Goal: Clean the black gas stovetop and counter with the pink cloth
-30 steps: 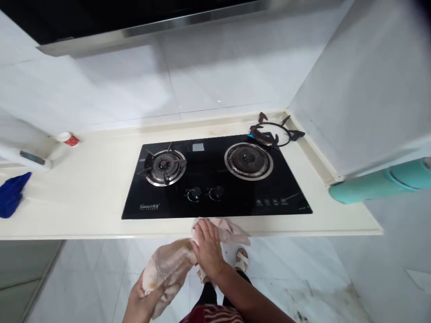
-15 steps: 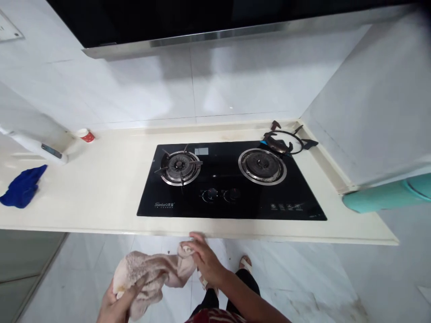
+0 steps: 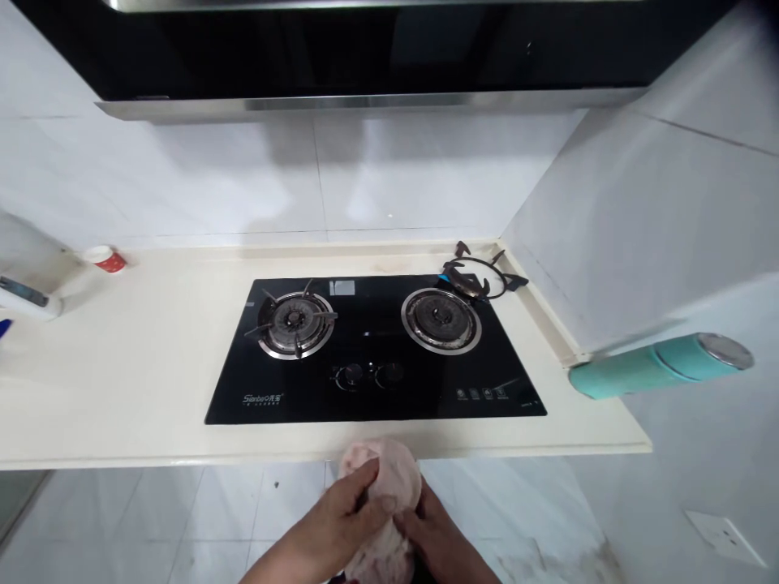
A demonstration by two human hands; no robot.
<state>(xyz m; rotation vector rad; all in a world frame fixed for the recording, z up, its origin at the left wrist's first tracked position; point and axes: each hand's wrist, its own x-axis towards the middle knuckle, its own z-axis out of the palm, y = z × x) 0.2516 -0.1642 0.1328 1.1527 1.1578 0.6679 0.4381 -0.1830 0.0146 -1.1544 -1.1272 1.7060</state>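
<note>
cloth (image 3: 397, 470) bunched between left hand (image 3: 346, 517) and right hand (image 3: 431, 526), near front edge of counter (image 3: 139, 389); left fingers curled round left side, thumb laid over it; right fingers closed on right side; upper part bulges past grip toward stove (image 3: 389, 405); rest droops below

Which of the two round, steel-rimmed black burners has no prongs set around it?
The right-hand burner: a dark metal pronged ring sits off it, behind and right. The left-hand burner has prongs around it.
</note>
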